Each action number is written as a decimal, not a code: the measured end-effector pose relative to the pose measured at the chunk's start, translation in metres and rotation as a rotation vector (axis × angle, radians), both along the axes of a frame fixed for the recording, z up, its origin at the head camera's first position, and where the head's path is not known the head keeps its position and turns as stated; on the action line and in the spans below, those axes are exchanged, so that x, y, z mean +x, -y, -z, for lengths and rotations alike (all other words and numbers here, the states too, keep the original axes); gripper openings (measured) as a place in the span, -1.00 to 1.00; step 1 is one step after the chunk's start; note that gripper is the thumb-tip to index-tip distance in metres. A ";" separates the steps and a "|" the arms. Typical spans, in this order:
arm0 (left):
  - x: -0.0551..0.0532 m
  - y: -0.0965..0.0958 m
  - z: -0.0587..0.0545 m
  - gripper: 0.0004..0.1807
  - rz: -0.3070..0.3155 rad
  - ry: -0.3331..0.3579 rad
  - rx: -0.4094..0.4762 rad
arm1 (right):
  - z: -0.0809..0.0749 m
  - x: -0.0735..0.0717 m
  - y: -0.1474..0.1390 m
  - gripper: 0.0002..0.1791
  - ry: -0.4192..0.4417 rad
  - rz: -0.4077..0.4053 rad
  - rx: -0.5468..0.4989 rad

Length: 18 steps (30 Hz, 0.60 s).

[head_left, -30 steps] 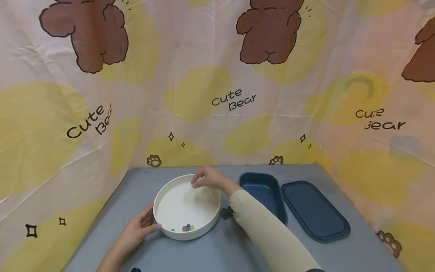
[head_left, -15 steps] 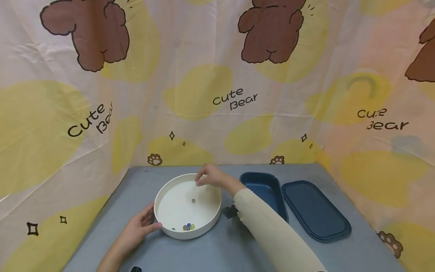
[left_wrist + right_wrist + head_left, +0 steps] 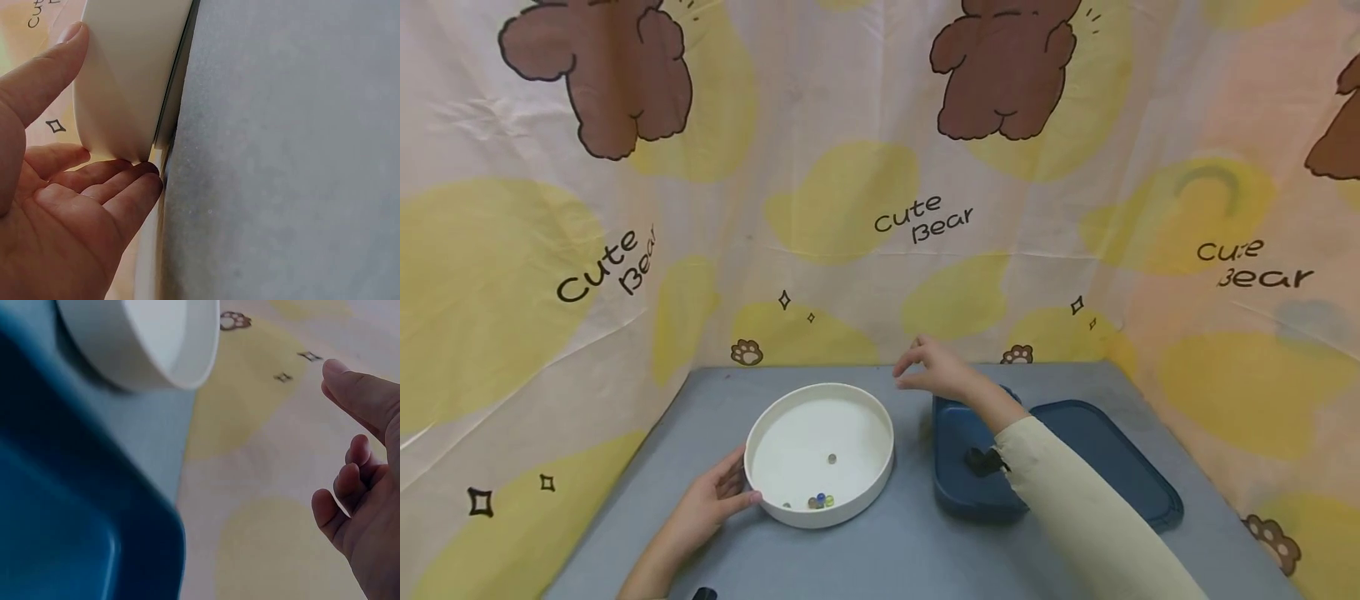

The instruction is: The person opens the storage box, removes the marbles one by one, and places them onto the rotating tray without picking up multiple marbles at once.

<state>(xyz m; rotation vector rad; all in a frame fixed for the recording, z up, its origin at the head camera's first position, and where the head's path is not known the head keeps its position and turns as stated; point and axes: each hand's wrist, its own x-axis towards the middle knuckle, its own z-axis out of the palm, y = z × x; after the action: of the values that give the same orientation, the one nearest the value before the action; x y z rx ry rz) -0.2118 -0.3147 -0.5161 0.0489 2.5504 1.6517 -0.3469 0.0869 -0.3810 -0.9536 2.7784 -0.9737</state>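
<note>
My left hand (image 3: 706,506) holds the left side of a round white tray (image 3: 880,487), thumb near the rim and fingertips against the outer wall (image 3: 125,81). Inside the tray, a greyish marble (image 3: 832,458) lies near the middle. Several blue, yellow-green and brownish marbles (image 3: 821,498) cluster at the near edge, with a small greenish one (image 3: 786,505) to their left. Right of the tray, my right hand (image 3: 942,372) hovers near the far left corner of a dark blue box (image 3: 951,483). Its thumb and forefinger stand apart with nothing between them.
A dark blue lid (image 3: 1093,442) lies to the right of the box, partly behind my right sleeve (image 3: 1090,508). The grey table (image 3: 895,550) meets a bear-print cloth (image 3: 835,275) at the back and sides.
My right hand has moved right, from over the tray to near the box. A greyish marble has appeared on the tray's floor and rolled toward me. My left hand stays at the tray.
</note>
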 end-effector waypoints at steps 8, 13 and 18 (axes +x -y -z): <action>0.000 -0.001 0.000 0.14 0.005 0.005 0.005 | 0.000 0.009 -0.043 -0.87 -0.026 0.038 -0.033; 0.000 -0.001 -0.001 0.15 0.003 0.012 -0.004 | 0.002 0.014 -0.066 -0.88 -0.061 0.069 -0.029; 0.001 -0.002 -0.002 0.15 -0.002 0.021 -0.012 | 0.005 0.017 -0.084 -0.87 -0.052 0.090 -0.040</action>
<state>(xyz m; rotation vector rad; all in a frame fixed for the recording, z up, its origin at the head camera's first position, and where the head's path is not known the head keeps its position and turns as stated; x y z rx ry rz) -0.2112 -0.3129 -0.5146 0.0278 2.5451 1.6291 -0.3301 0.1713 -0.3857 -0.8782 2.8778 -1.0344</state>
